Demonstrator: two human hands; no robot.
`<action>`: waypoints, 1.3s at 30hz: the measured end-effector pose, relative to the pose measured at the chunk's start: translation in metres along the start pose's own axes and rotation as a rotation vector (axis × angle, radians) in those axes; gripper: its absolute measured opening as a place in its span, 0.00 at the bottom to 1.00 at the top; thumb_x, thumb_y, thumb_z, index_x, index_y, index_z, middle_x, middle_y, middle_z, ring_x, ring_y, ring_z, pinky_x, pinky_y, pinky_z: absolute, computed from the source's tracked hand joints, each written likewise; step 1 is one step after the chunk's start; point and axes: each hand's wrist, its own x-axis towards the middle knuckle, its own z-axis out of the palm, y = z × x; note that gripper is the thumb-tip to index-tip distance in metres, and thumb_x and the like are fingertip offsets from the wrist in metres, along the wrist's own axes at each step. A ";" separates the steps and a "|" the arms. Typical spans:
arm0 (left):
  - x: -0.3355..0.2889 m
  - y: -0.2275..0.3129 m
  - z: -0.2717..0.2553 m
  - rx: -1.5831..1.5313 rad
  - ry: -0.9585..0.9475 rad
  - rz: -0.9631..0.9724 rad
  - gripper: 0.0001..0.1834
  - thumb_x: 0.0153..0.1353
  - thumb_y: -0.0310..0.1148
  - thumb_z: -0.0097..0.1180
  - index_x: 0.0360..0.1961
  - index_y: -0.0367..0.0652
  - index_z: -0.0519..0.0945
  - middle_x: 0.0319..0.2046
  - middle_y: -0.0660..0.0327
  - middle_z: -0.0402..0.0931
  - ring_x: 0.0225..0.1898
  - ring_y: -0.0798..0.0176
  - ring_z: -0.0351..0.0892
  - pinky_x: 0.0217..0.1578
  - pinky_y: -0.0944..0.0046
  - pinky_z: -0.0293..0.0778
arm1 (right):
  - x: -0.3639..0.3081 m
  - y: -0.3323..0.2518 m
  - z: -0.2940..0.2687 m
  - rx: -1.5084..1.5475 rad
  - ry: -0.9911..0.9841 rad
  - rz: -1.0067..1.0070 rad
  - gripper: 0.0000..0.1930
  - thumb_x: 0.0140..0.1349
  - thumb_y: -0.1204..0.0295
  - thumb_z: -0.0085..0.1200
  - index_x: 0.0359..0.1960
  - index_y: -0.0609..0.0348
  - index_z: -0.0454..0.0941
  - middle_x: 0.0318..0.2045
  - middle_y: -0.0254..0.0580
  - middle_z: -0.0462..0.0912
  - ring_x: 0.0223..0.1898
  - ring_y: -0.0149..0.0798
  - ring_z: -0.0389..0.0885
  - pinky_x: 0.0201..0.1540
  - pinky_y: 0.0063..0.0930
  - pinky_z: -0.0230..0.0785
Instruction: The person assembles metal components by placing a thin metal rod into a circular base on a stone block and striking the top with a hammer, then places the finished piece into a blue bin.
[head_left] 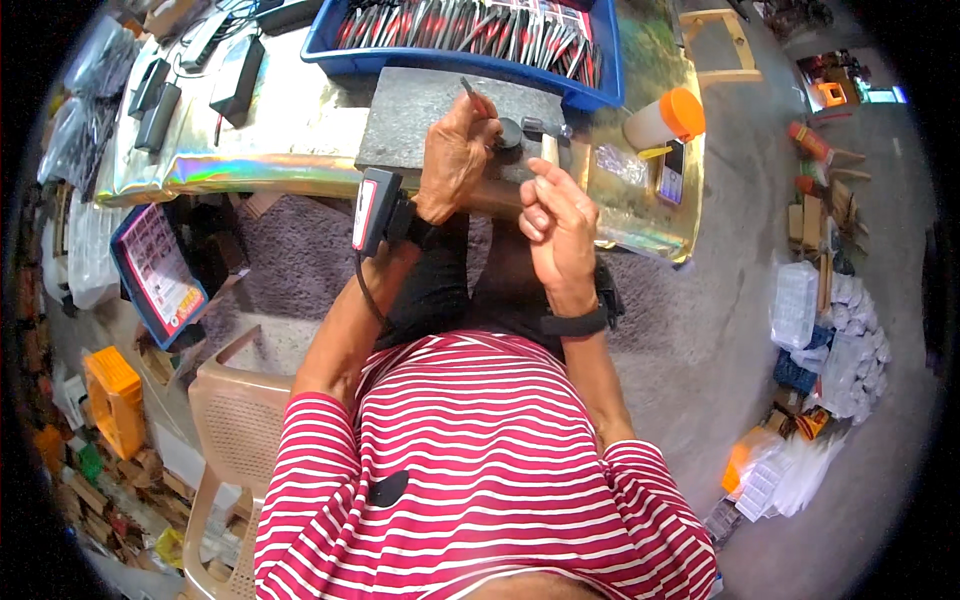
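Note:
My left hand (455, 160) is closed around a slim black-and-red piece (478, 103), its dark tip pointing up past my fingers. It is above a grey stone slab (400, 120). Beside those fingers a round black block (510, 134) rests on the slab. My right hand (562, 215) is closed at the lower end of the pale handle of a small hammer (549, 148). The hammer's metal head lies over the slab's right part, close to the black block. How my right fingers wrap the handle is partly hidden.
Behind the slab stands a blue tray (470, 66) full of slim red, black and silver pieces. An orange-lidded jar (664, 120) and a phone-like device (672, 175) are at the right. Black adapters (237, 78) lie left. A beige chair (235, 400) is beside me.

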 end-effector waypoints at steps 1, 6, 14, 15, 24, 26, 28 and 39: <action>0.001 -0.002 0.000 0.023 -0.015 0.004 0.07 0.48 0.20 0.48 0.29 0.40 0.67 0.18 0.62 0.70 0.18 0.71 0.68 0.17 0.70 0.63 | -0.002 -0.004 -0.004 -0.014 -0.004 -0.011 0.12 0.54 0.76 0.44 0.41 0.66 0.65 0.21 0.37 0.70 0.14 0.18 0.58 0.14 0.09 0.51; 0.001 -0.002 0.001 0.067 -0.034 0.036 0.06 0.49 0.21 0.48 0.29 0.41 0.67 0.17 0.62 0.70 0.17 0.71 0.67 0.17 0.70 0.64 | -0.015 -0.022 -0.022 -0.052 0.034 -0.008 0.12 0.54 0.76 0.44 0.40 0.67 0.66 0.20 0.36 0.70 0.14 0.18 0.58 0.14 0.09 0.51; 0.004 0.000 0.000 0.070 -0.082 0.006 0.05 0.49 0.22 0.47 0.29 0.41 0.67 0.16 0.63 0.70 0.17 0.73 0.68 0.17 0.71 0.65 | -0.017 -0.022 -0.042 -0.058 0.089 -0.055 0.11 0.54 0.76 0.45 0.39 0.67 0.67 0.20 0.36 0.70 0.14 0.19 0.58 0.13 0.09 0.51; 0.004 0.000 -0.001 0.071 -0.083 0.005 0.05 0.49 0.22 0.47 0.29 0.41 0.67 0.16 0.63 0.70 0.17 0.73 0.68 0.17 0.71 0.65 | -0.017 -0.022 -0.042 -0.057 0.090 -0.055 0.11 0.54 0.76 0.45 0.39 0.67 0.67 0.20 0.36 0.70 0.14 0.19 0.58 0.13 0.09 0.51; 0.004 -0.002 -0.002 0.017 -0.095 0.012 0.03 0.52 0.23 0.45 0.30 0.41 0.67 0.19 0.64 0.70 0.19 0.74 0.68 0.18 0.73 0.67 | -0.013 -0.014 -0.047 -0.157 0.122 -0.083 0.10 0.54 0.76 0.44 0.38 0.67 0.66 0.19 0.35 0.70 0.13 0.18 0.57 0.12 0.09 0.50; 0.004 0.001 -0.002 0.035 -0.097 0.007 0.03 0.51 0.23 0.46 0.29 0.40 0.67 0.19 0.64 0.70 0.19 0.74 0.68 0.18 0.73 0.67 | -0.013 -0.013 -0.049 -0.207 0.140 -0.073 0.10 0.54 0.76 0.44 0.38 0.67 0.66 0.19 0.35 0.70 0.13 0.18 0.58 0.12 0.09 0.50; 0.004 -0.001 -0.003 0.033 -0.101 0.011 0.03 0.51 0.23 0.46 0.29 0.40 0.68 0.18 0.64 0.70 0.19 0.74 0.69 0.18 0.73 0.67 | -0.012 -0.010 -0.051 -0.217 0.137 -0.057 0.10 0.54 0.76 0.44 0.38 0.67 0.66 0.19 0.35 0.70 0.13 0.18 0.58 0.12 0.09 0.50; 0.006 -0.004 -0.003 0.073 -0.089 0.028 0.05 0.49 0.23 0.48 0.29 0.39 0.68 0.16 0.61 0.70 0.18 0.70 0.71 0.17 0.70 0.68 | -0.009 -0.006 -0.055 -0.250 0.129 -0.032 0.11 0.53 0.76 0.45 0.38 0.68 0.66 0.20 0.35 0.70 0.14 0.18 0.59 0.13 0.08 0.51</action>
